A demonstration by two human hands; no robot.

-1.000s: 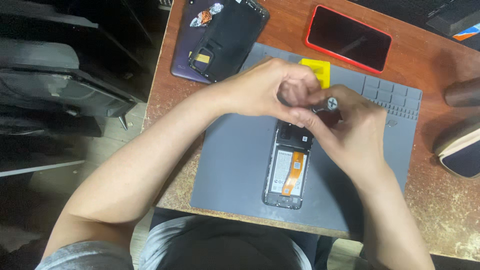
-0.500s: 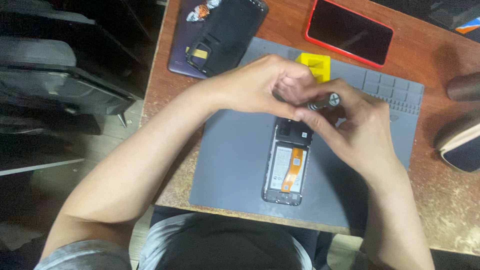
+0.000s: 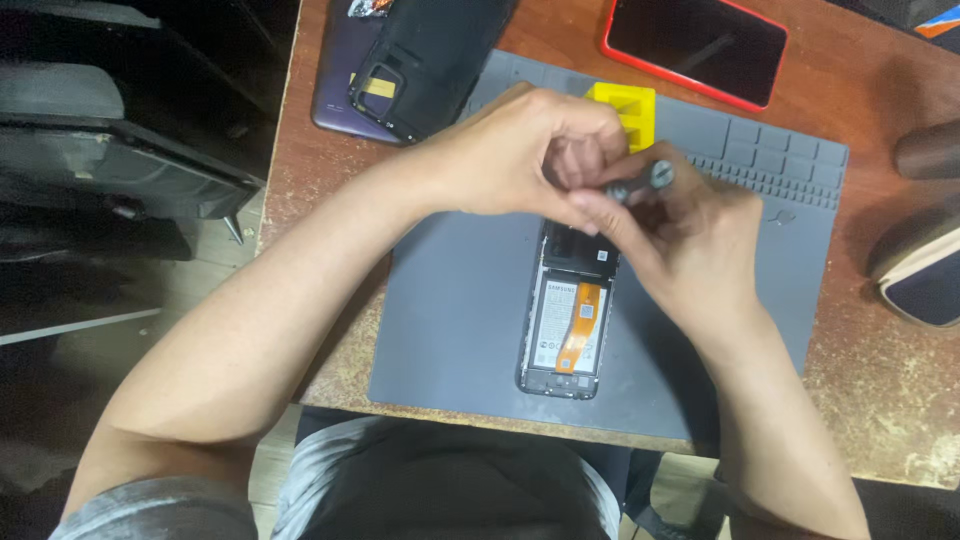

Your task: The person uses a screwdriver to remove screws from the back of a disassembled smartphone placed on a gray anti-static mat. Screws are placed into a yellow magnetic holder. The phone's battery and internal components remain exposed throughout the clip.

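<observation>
An opened phone [image 3: 568, 325], its back cover off, lies face down near the middle of a grey work mat [image 3: 450, 310], long axis running away from the person. A pale battery fills most of the frame, crossed by an orange ribbon cable [image 3: 577, 335], with dark shielding at the upper end. Over that upper end both hands meet: the right hand [image 3: 690, 240] pinches a small metal-tipped screwdriver [image 3: 640, 182] between thumb and fingers, and the left hand [image 3: 520, 150] is curled beside it, fingertips closed on the tool's shaft. A yellow plastic block [image 3: 625, 105] sits on the mat just beyond the knuckles. The mat's left half and lower right corner lie bare, its near edge close to the table's front. On the brown wooden table [image 3: 880, 380] beyond are a black back cover [image 3: 430, 55] resting on a purple phone [image 3: 335, 90], and a red-edged phone [image 3: 695, 45], screen up, well apart to the right.
</observation>
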